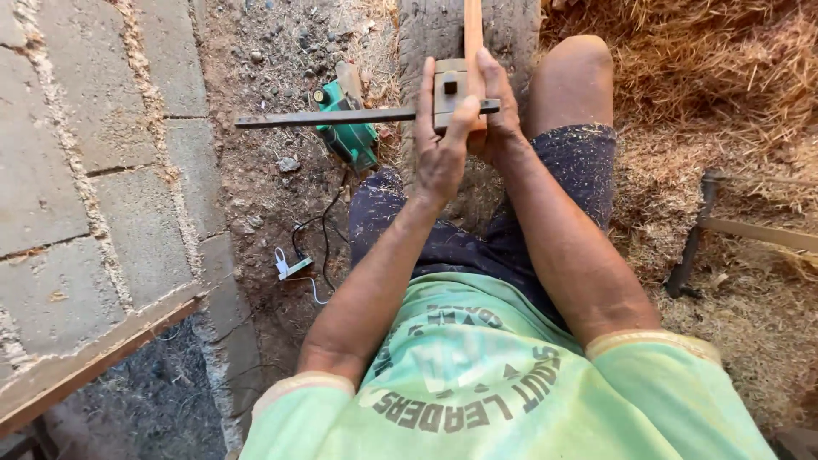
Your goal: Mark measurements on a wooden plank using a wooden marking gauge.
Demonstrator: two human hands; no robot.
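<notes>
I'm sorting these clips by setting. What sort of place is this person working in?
Probably an outdoor woodworking spot. Wood shavings cover the dirt ground, a green electric power tool lies beside the grey paving blocks, and both hands, left hand and right hand, hold a wooden marking gauge against an orange wooden strip.

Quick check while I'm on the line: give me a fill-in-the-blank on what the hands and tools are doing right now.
1. Both hands grip a wooden ____ gauge with a long dark bar sticking out to the left.
2. The left hand and right hand press it against an orange-brown wooden ____.
3. On the dirt beside it lies a ____ power tool.

Missing words: marking; strip; green
</notes>
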